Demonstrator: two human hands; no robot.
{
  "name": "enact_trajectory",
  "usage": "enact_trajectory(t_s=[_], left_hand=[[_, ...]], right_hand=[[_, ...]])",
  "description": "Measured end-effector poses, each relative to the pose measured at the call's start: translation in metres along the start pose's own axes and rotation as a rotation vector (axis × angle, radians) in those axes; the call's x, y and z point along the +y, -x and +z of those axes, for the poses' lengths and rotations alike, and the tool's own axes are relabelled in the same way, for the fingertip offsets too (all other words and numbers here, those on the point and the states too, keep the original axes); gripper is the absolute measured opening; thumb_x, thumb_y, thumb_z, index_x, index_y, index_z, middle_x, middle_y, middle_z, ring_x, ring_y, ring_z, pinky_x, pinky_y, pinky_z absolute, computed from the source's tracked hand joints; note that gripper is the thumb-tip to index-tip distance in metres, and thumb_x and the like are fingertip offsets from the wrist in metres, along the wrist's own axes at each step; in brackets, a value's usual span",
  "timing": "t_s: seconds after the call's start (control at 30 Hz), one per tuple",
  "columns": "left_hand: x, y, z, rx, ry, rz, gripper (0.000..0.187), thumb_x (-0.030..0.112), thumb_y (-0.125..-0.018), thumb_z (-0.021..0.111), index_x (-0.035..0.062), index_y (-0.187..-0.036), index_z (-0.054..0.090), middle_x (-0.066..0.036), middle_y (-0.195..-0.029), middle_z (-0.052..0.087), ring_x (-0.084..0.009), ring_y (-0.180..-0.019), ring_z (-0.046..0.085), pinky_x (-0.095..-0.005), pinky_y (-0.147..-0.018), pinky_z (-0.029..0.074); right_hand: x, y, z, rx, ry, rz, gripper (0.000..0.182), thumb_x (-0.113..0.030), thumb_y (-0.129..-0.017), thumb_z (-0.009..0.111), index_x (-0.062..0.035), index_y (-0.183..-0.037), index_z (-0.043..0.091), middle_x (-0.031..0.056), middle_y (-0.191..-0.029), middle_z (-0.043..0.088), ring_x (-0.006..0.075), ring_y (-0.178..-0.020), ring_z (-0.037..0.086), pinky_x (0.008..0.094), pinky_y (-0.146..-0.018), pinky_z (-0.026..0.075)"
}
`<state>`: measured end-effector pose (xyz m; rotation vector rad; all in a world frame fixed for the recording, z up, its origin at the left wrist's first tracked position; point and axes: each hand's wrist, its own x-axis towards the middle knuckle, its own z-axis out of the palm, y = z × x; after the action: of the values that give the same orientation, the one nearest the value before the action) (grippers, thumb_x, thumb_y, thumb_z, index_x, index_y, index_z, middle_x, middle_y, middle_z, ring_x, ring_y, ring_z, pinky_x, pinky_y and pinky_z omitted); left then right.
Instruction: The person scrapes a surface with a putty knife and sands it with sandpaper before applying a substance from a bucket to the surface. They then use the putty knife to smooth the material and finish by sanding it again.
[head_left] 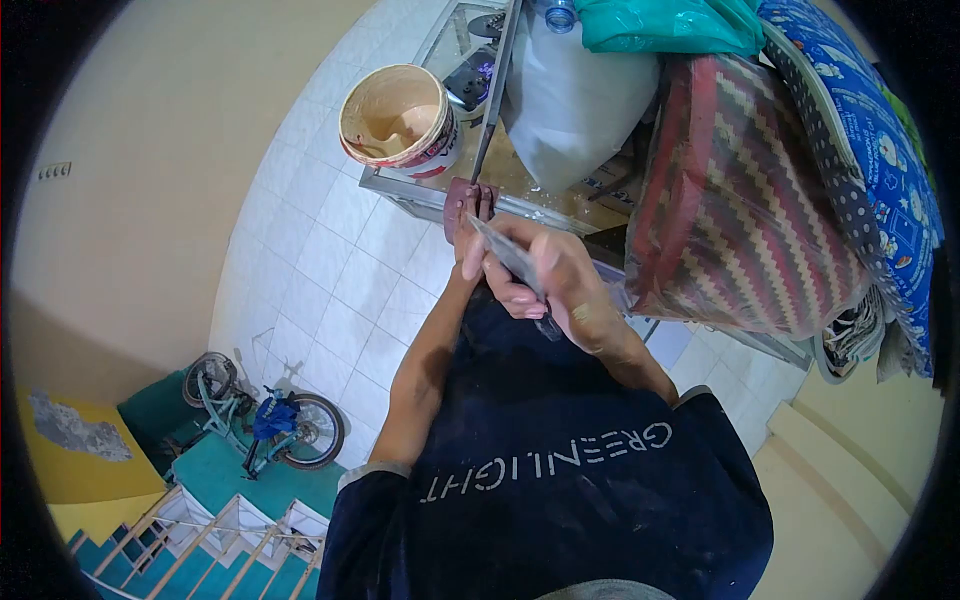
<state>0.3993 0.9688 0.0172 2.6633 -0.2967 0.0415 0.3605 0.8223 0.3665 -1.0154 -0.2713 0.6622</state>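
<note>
My right hand (565,285), slightly blurred, is closed around a scraper-like tool (512,253) with a flat grey blade and a dark handle end. The blade points up and left, towards my left hand (466,243). My left hand is partly covered by the right one, and its fingers do not show clearly. Just beyond it is a maroon sandal (456,208) with dark toes. Up and to the left, a white bucket (447,150) holds cream-coloured paste, smeared over its inner wall and rim.
A glass-topped, metal-framed case (410,198) lies ahead, bearing a white sack (575,100), a green plastic bag (670,25) and a striped bundle (745,200). Blue patterned cushions (870,130) are stacked right. A bicycle (262,425) and a railing (215,545) stand lower left.
</note>
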Motion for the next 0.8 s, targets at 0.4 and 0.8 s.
enact_trajectory(t_s=[0.4,0.8], left_hand=[[-0.006,-0.009,0.0,0.021,-0.009,-0.01,0.063,0.023,-0.089,0.048,0.0018,-0.145,0.032,-0.025,-0.149,0.03,-0.0376,-0.139,0.029,-0.0519,-0.115,0.021],[-0.004,-0.006,-0.005,0.021,-0.073,0.07,0.063,0.021,-0.088,0.049,0.0018,-0.145,0.032,-0.024,-0.15,0.03,-0.0365,-0.14,0.028,-0.0507,-0.115,0.021]], right_hand=[[-0.007,0.0,0.007,0.29,-0.044,-0.086,0.03,-0.021,-0.086,0.073,-0.0017,-0.1,0.056,0.0018,-0.096,0.054,0.0088,-0.095,0.049,0.0262,-0.089,0.039],[-0.006,-0.002,0.007,0.352,0.1,-0.112,0.029,-0.021,-0.085,0.074,-0.0021,-0.099,0.057,-0.0004,-0.089,0.057,0.0061,-0.085,0.051,0.0225,-0.077,0.042]])
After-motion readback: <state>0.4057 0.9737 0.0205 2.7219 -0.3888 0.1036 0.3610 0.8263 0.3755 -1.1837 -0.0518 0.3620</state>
